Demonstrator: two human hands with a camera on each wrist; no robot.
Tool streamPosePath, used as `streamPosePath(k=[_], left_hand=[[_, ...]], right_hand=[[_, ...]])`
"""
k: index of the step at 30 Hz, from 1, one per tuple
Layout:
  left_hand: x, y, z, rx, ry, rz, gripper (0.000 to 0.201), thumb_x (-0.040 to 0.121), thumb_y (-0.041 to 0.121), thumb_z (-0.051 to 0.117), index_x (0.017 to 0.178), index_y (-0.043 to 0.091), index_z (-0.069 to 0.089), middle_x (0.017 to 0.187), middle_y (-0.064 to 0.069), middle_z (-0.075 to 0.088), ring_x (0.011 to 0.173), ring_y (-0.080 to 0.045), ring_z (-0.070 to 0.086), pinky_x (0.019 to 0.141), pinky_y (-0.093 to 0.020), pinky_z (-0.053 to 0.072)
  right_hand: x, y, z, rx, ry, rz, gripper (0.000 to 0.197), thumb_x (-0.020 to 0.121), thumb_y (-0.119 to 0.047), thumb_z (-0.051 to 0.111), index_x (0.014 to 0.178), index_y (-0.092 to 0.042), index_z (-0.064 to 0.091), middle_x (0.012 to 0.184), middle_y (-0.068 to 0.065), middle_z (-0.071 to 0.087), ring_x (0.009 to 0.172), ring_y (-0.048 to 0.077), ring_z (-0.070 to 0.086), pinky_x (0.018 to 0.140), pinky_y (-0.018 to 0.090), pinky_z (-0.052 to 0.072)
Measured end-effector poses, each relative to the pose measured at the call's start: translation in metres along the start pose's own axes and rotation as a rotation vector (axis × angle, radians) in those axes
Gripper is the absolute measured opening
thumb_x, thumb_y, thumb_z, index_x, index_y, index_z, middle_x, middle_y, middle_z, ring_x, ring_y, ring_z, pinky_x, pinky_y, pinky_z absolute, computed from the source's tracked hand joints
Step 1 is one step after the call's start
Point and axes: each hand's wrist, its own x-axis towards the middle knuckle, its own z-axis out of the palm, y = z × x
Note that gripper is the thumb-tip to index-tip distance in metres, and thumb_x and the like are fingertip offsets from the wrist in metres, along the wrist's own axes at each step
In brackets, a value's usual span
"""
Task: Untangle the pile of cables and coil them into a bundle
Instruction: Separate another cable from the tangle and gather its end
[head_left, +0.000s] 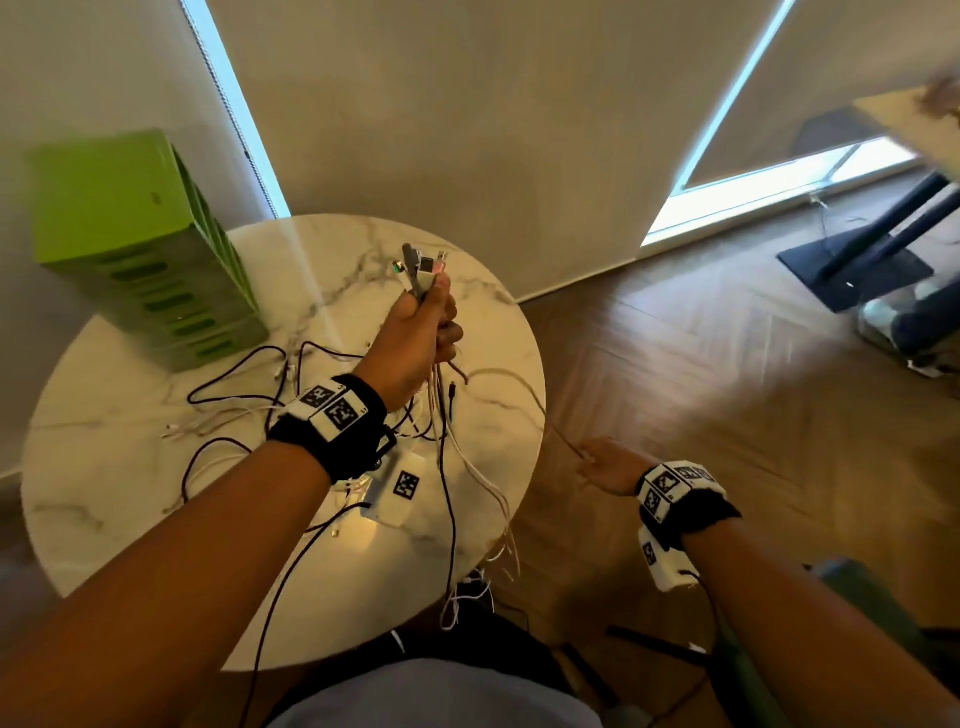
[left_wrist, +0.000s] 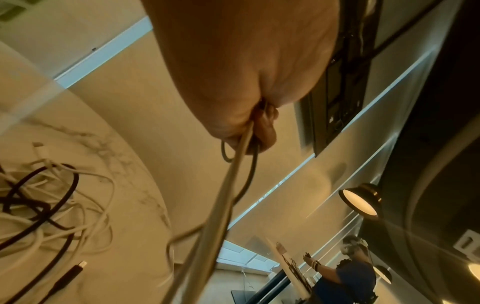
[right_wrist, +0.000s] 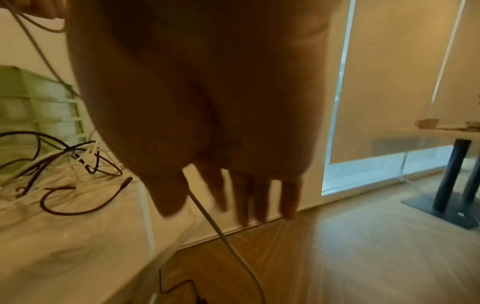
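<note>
While the left hand (head_left: 415, 332) clenches the gathered cable ends (head_left: 423, 265) upright above the marble table (head_left: 104, 467), one pale cable (head_left: 524, 395) runs down-right to the right hand (head_left: 610, 467), whose fingers look loosely extended; actual grasp cannot be told. The tangle (head_left: 249, 410) lies left, nearer the left hand.

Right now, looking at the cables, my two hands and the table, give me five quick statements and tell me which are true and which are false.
1. The left hand grips a bunch of cable ends raised above the round marble table. True.
2. The right hand is a closed fist. False: its fingers are spread, with one pale cable running between thumb and fingers.
3. All the cables are already coiled. False: black and white cables lie loose on the table.
4. A green crate stands on the table. True.
5. Some cables hang over the table's near edge. True.
</note>
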Motion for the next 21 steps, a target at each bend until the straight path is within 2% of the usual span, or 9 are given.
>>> streamPosePath(k=[2,4,5,8,10,12,16,18,21], left_hand=[[-0.002,0.0,-0.002,-0.069,-0.018,-0.043,0.034,0.109,0.035,0.038,0.077,0.023,0.041,0.066,0.007,0.031,0.057,-0.006,0.028,0.049,-0.018,0.021],[-0.003,-0.003,-0.003,-0.104,-0.036,-0.076,0.035,0.109,0.036,0.039,0.077,0.021,0.041,0.064,0.007,0.031,0.057,-0.006,0.031,0.052,-0.021,0.019],[-0.004,-0.005,-0.004,-0.12,-0.04,-0.09,0.036,0.109,0.036,0.039,0.077,0.02,0.041,0.063,0.007,0.031,0.057,-0.007,0.033,0.053,-0.022,0.019],[-0.003,-0.008,-0.006,-0.133,-0.039,-0.096,0.037,0.109,0.037,0.039,0.076,0.018,0.04,0.062,0.005,0.03,0.057,-0.01,0.038,0.054,-0.023,0.028],[-0.002,-0.008,-0.009,-0.082,-0.036,-0.07,0.039,0.108,0.04,0.039,0.076,0.018,0.041,0.063,0.004,0.031,0.059,-0.012,0.042,0.057,-0.025,0.036],[0.001,-0.007,-0.014,0.077,-0.006,-0.03,0.044,0.107,0.046,0.038,0.075,0.016,0.043,0.064,0.002,0.035,0.06,-0.014,0.045,0.06,-0.028,0.041],[0.002,-0.006,-0.025,0.307,0.046,-0.026,0.052,0.105,0.055,0.029,0.076,0.014,0.042,0.06,-0.002,0.032,0.052,-0.016,0.034,0.052,-0.028,0.033],[0.002,-0.006,-0.028,0.251,0.053,-0.052,0.051,0.105,0.055,0.028,0.074,0.017,0.039,0.062,0.001,0.024,0.051,-0.014,0.024,0.049,-0.026,0.024],[0.0,-0.006,-0.029,0.196,0.013,-0.068,0.045,0.105,0.054,0.031,0.074,0.022,0.033,0.07,-0.005,0.012,0.06,-0.019,0.011,0.053,-0.031,0.013]], right_hand=[[0.001,-0.009,0.001,0.007,0.01,0.127,0.083,0.094,-0.048,0.06,0.157,-0.012,0.02,0.161,0.018,0.022,0.148,0.041,0.025,0.117,0.047,0.028],[0.005,-0.029,-0.008,0.086,0.228,-0.006,0.104,0.083,-0.068,0.062,0.159,-0.02,0.011,0.165,0.008,0.012,0.152,0.039,0.015,0.123,0.051,0.02],[0.006,-0.042,-0.014,0.119,0.302,-0.163,0.101,0.081,-0.072,0.061,0.158,-0.024,0.016,0.164,0.006,0.016,0.153,0.034,0.017,0.123,0.05,0.02],[-0.015,-0.095,-0.036,0.36,0.17,-0.554,0.076,0.093,-0.038,0.069,0.156,-0.027,0.028,0.155,0.0,0.042,0.144,0.012,0.038,0.12,0.033,0.031],[-0.031,-0.124,-0.047,0.452,0.185,-0.658,0.051,0.098,-0.032,0.065,0.145,-0.026,0.044,0.129,-0.003,0.065,0.122,0.007,0.058,0.108,0.022,0.042],[-0.037,-0.143,-0.052,0.511,0.328,-0.72,0.025,0.102,-0.032,0.057,0.125,-0.021,0.056,0.103,0.001,0.069,0.097,0.013,0.067,0.091,0.025,0.052],[-0.034,-0.145,-0.063,0.662,0.543,-0.67,0.015,0.106,-0.024,0.049,0.103,-0.011,0.056,0.084,0.007,0.062,0.074,0.024,0.064,0.068,0.027,0.056],[-0.024,-0.131,-0.066,0.649,0.541,-0.583,0.017,0.107,-0.027,0.046,0.099,-0.015,0.054,0.079,0.003,0.06,0.071,0.02,0.065,0.071,0.036,0.057],[-0.001,-0.092,-0.059,0.446,0.347,-0.41,0.023,0.105,-0.035,0.043,0.09,-0.023,0.055,0.075,-0.005,0.068,0.076,0.018,0.068,0.083,0.05,0.056]])
